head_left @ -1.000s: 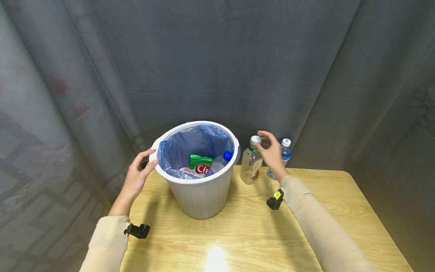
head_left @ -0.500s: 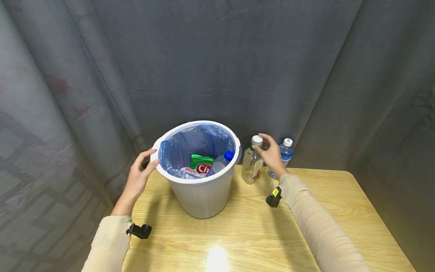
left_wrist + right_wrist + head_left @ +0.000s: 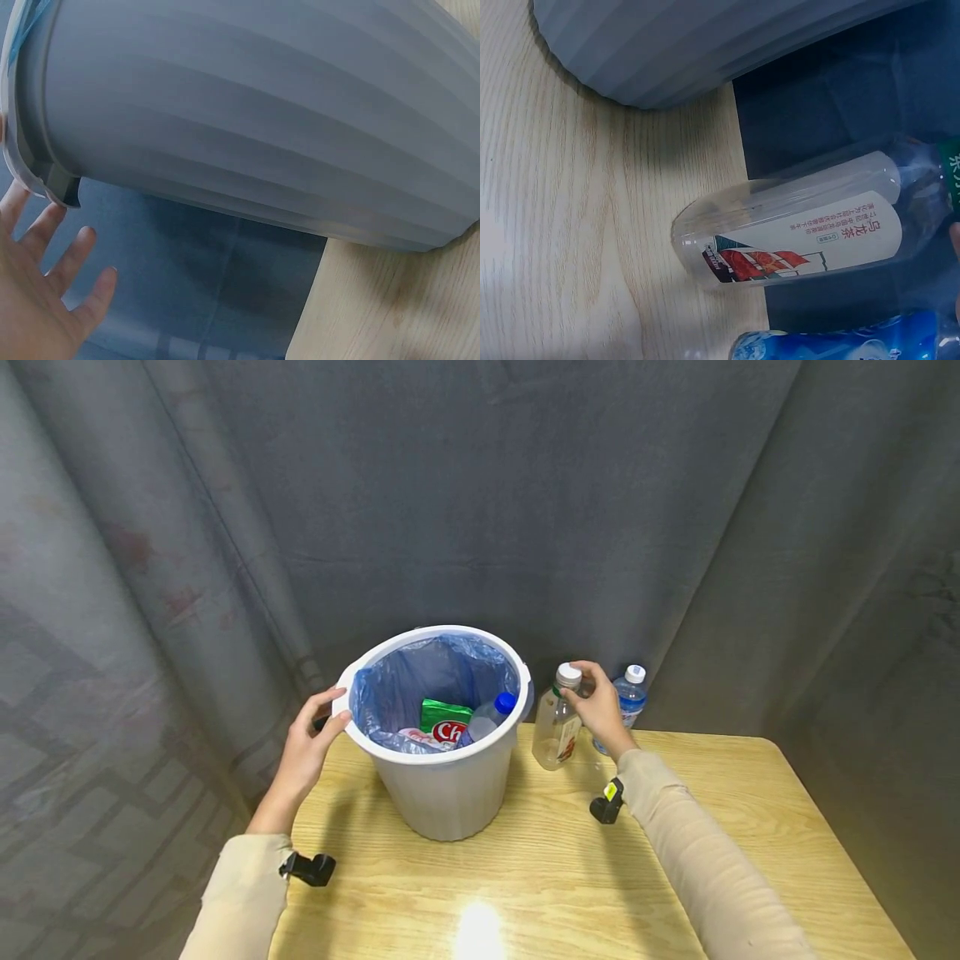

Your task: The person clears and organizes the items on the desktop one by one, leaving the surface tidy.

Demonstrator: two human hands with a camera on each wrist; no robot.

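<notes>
A white bin (image 3: 442,793) with a blue liner stands on the wooden table (image 3: 540,877). My left hand (image 3: 330,710) rests on the bin's left rim, thumb on top; in the left wrist view its fingers (image 3: 56,274) are spread straight beside the bin wall (image 3: 262,135). My right hand (image 3: 581,689) grips the neck of a clear empty bottle (image 3: 555,735) with a white cap, upright just right of the bin. The right wrist view shows that clear bottle (image 3: 802,225) with its printed label, standing on the table edge.
A blue-labelled water bottle (image 3: 630,689) stands just behind my right hand, also low in the right wrist view as the blue bottle (image 3: 840,345). Inside the bin lie a green packet (image 3: 444,718) and a blue-capped bottle (image 3: 491,714). Grey curtains hang close behind.
My right hand has come down from above the white cap and closed round the clear bottle's neck. The left hand has stayed on the bin's rim.
</notes>
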